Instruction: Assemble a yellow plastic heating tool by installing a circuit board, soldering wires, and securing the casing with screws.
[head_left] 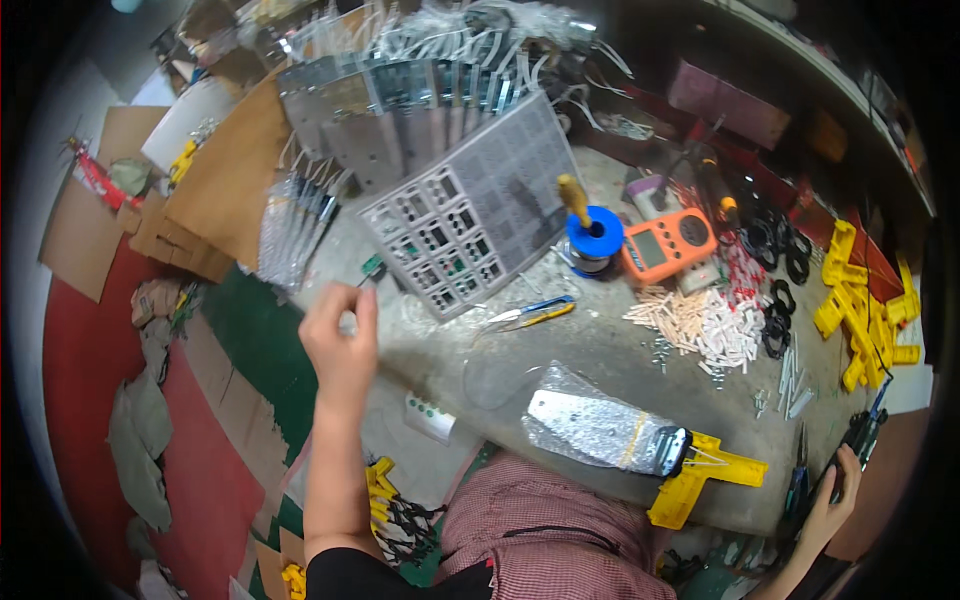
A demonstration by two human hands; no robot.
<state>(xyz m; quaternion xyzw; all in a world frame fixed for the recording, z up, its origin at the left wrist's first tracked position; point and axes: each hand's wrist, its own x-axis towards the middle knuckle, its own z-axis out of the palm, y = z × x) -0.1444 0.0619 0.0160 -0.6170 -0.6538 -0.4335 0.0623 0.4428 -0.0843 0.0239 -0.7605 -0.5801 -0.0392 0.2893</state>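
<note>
"Green circuit board (373,266), where is it?"

"Right at my left hand's (333,342) fingertips, left of the grey gridded panel (495,190). My thumb and forefinger come close together; I can't tell whether they pinch it."

"And your right hand (832,510)?"

"Curled at a dark tool (862,436) by the right edge of the bench (600,345). I can't tell if I'm grasping it."

"Nearest your lap?"

"Bubble-wrapped pack (580,420), touching a yellow plastic housing (735,469)."
</note>
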